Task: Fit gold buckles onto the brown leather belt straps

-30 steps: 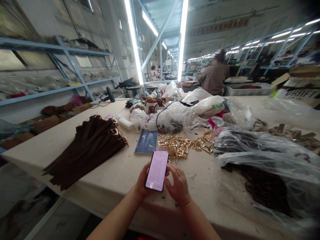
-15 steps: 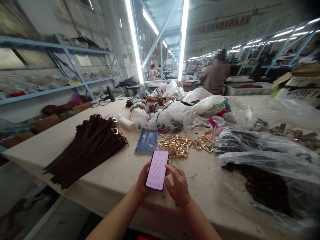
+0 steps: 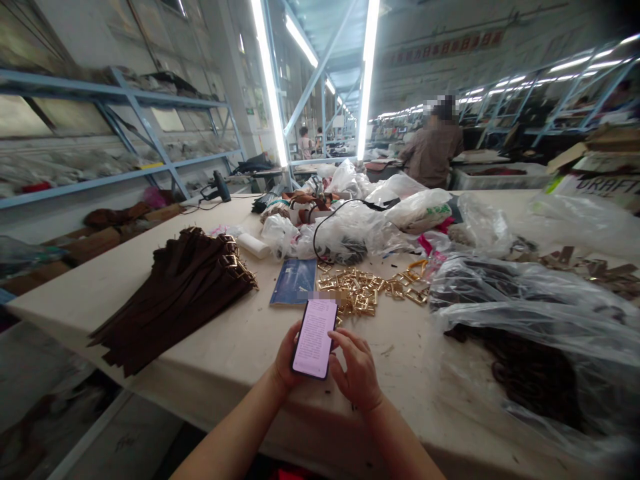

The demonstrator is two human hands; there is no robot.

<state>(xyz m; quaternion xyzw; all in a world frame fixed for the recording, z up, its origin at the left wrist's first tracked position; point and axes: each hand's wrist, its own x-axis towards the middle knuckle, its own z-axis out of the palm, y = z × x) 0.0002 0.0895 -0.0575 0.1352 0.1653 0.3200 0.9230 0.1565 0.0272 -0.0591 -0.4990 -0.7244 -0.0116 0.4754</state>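
Observation:
A smartphone point(image 3: 314, 341) with a lit page of text is held upright over the front of the table. My left hand point(image 3: 286, 357) is wrapped round its left side and back. At the phone's right edge, my right hand point(image 3: 357, 367) has its fingers apart, the index fingertip at the screen. Just beyond the phone lies a heap of gold buckles point(image 3: 357, 290), beside a blue booklet point(image 3: 294, 281). To the left, a bundle of dark brown straps point(image 3: 175, 300) with gold buckles at one end rests on the cloth.
Clear plastic bags point(image 3: 530, 313) with dark brown pieces fill the table's right side. More bags and straps are piled at the back point(image 3: 345, 227). A white roll point(image 3: 253, 245) and a black handheld tool point(image 3: 220, 188) lie back left. A person point(image 3: 436, 147) stands beyond the table.
The text on the phone screen has shifted slightly. My hands hold almost the same place. The person beyond the table has moved a little to the right.

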